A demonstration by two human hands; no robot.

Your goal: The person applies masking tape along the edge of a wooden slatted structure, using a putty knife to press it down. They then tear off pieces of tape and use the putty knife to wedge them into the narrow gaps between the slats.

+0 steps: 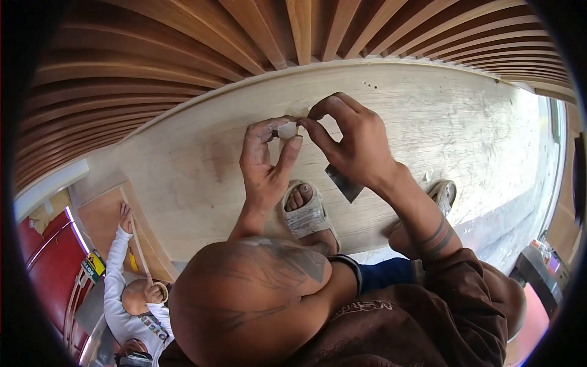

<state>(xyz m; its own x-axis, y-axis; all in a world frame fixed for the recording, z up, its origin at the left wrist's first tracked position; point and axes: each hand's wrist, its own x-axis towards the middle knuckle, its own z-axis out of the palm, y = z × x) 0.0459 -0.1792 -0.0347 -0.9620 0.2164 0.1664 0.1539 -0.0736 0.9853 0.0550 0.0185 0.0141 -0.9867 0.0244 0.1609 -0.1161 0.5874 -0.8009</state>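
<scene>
My left hand point(266, 156) is closed on a small whitish piece point(287, 129), pinched between thumb and fingers. Beside it, my right hand point(351, 137) has its thumb and forefinger pressed together at the piece's right edge, where a thin yellowish strip shows. A dark flat blade point(343, 183) sticks out below my right palm; its other end is hidden by the hand. Both hands are above a pale wooden board point(202, 165) with smudges and scratches.
Wooden slats point(299, 30) fan along the top. My sandaled foot point(304, 211) rests on the board, another sandal point(445, 194) to the right. At lower left, a person in white sleeves point(116, 287) reaches over a brown panel point(101, 214).
</scene>
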